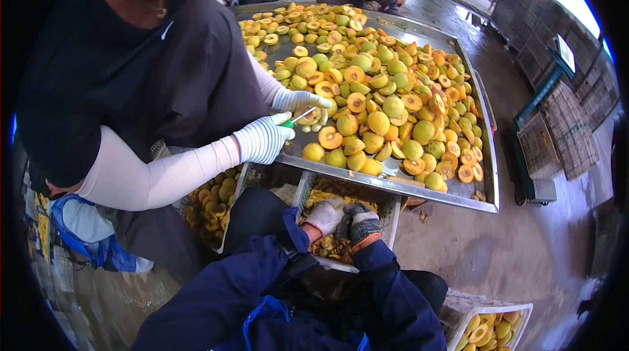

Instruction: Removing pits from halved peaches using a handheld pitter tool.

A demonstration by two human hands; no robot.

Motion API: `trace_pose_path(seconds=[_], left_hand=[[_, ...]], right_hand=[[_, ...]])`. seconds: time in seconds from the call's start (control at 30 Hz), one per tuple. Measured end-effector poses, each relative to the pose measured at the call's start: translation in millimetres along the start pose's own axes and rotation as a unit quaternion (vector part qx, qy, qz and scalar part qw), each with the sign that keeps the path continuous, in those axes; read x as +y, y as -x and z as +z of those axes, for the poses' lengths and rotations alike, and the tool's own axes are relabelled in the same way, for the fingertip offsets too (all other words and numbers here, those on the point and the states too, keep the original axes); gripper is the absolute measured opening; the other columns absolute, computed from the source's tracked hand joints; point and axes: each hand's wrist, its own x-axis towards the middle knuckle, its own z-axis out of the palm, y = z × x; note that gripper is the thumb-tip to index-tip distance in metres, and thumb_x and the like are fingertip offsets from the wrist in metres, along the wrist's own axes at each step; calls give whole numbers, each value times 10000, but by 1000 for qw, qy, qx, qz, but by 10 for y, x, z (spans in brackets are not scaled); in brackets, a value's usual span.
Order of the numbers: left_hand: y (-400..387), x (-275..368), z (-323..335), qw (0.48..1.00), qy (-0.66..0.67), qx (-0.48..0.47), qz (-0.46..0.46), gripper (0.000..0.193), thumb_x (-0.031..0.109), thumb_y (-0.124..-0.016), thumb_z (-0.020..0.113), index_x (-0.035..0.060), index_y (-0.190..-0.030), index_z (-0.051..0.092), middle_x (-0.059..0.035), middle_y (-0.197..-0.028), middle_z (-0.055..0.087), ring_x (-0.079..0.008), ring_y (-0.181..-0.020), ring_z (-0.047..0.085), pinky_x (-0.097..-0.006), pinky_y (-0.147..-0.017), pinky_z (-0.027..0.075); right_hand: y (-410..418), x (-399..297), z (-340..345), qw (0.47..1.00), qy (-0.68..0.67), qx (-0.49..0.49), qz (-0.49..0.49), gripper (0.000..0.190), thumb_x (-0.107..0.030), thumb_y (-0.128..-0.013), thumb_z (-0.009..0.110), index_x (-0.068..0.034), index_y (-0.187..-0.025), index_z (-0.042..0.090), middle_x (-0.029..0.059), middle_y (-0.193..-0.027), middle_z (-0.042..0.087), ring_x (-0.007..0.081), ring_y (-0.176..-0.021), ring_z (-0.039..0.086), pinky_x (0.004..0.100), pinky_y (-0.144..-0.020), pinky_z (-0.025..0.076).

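My left hand (325, 216), in a white knit glove, is over a plastic crate (392, 223) that holds yellow fruit scraps and brown bits. Close against it is my right hand (362, 223), in a dark grey glove with an orange cuff. The fingers of both hands curl together, and whatever lies between them is hidden. Just beyond the crate stands a metal-rimmed table (373, 181) heaped with halved and whole yellow-green stone fruit (378, 123), apparently apricots or peaches.
At the left a co-worker's striped-gloved hands (263, 139) hold a green-handled tool (289, 124) and a fruit half over the table edge. Crates of fruit stand at lower left (209, 203) and lower right (526, 314). Two other people sit beyond the table. A platform scale (535, 90) stands right.
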Motion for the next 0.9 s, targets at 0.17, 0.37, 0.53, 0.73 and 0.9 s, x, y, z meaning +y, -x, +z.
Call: trace_pose_path(seconds=[0.17,0.37,0.53,0.73,0.9], left_hand=[[8,31,45,998,-38,39,18,220,217,-934,531,42,-961,662,-233,-951,663,-430,-947,631,-489,-796,508],[7,43,32,998,-55,18,-1,206,214,-935,513,46,-950,631,-236,-935,657,-445,-919,628,-519,-785,506],[17,49,32,999,-37,22,0,204,213,-938,511,48,-962,630,-238,-943,657,-444,-929,628,-521,-787,502],[19,78,24,999,-27,24,-8,212,209,-923,528,45,-995,641,-239,-946,657,-443,-933,629,-516,-792,501],[1,77,7,1000,-15,6,-23,236,215,-910,535,50,-1020,663,-230,-968,669,-436,-949,634,-502,-802,507]], right_hand=[[2,-37,4,975,-163,7,152,147,-150,-911,593,-47,-867,688,74,-645,614,208,-507,561,338,-476,456],[-39,-158,-20,869,-314,28,380,156,-163,-915,592,-51,-862,686,76,-622,604,214,-484,563,343,-447,452],[-45,-272,-35,873,-296,28,386,146,-170,-926,581,-71,-880,678,66,-617,591,222,-477,563,361,-431,456],[-46,-296,-47,867,-304,27,394,156,-176,-935,565,-54,-889,650,107,-608,582,283,-429,554,421,-383,468],[-58,-283,-39,896,-270,9,351,156,-175,-934,568,-51,-905,657,104,-614,580,278,-442,570,422,-393,489]])
